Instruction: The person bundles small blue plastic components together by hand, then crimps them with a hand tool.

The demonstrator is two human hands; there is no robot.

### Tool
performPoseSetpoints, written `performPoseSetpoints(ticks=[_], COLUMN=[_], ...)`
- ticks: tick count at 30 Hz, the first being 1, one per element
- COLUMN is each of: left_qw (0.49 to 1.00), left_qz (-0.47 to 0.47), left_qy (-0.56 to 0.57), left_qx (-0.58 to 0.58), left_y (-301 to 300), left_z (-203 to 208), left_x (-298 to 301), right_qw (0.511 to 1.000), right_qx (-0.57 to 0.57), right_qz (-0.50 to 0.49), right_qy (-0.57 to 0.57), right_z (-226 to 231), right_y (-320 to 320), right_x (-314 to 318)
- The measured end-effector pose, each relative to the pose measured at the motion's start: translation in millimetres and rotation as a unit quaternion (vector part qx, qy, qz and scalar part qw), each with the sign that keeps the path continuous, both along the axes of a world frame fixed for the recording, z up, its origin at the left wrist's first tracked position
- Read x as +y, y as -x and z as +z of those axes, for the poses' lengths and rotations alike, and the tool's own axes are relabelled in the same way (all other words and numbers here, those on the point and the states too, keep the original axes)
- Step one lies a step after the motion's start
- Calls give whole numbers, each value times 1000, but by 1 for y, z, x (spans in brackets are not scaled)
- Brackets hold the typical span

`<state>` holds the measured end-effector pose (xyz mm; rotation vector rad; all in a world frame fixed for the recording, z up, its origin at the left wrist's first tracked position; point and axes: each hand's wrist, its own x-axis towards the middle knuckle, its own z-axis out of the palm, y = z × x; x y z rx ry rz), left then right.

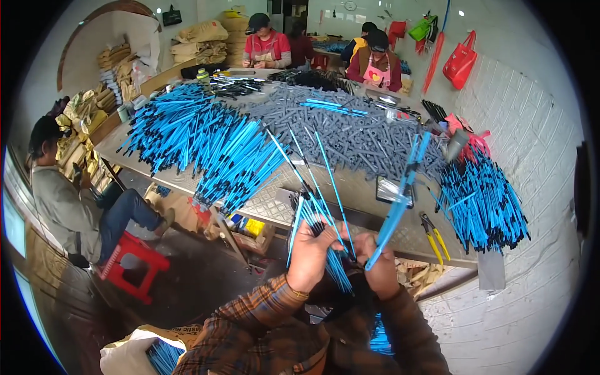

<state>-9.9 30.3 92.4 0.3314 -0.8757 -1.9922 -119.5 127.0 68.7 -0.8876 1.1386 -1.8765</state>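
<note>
- Metal-looking table (265, 204) has small embossed ridges.
- Left grip (309, 255) closes round thin, smooth blue rods (336, 274); if it loosens, they could slide out.
- Right grip (382, 269) encloses blurred blue strips (394, 215); if swung, these could catch the fanned rods.
- Beyond, heaped short grey pieces (375, 140) look hard and matte.

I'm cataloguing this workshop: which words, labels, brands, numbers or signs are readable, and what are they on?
Pale sack, lower left: print near its mouth, partly readable, but I won't copy it out.
Red bag on the wall: any marking is too small to read.
Wall clock: dial too small to read.
Stacked sacks at the back: any print is too blurred.
</note>
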Motion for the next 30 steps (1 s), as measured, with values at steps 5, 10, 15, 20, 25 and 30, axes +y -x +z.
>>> performPoseSetpoints(ticks=[5,10,15,20,25,30], left_qw=[1000,997,999,992,989,961], left_qz=[3,28,35,55,128,236], left_qy=[20,70,-10,-79,-67,116], left_qx=[2,-11,-28,-86,-20,86], left_y=[-6,-5,-24,-52,-51,-11], left_z=[-4,1,-10,-19,14,25], left_x=[3,5,7,-3,-1,-21], right_qw=[993,984,977,993,971,927], right_qx=[-20,-96,-204,-5,159,332], right_qz=[86,141,62,-90,-175,-174], right_qy=[-77,-46,10,81,29,11], right_z=[17,25,49,50,9,-24], right_y=[-13,-11,-5,21,11,-10], right_x=[2,10,14,32,41,44])
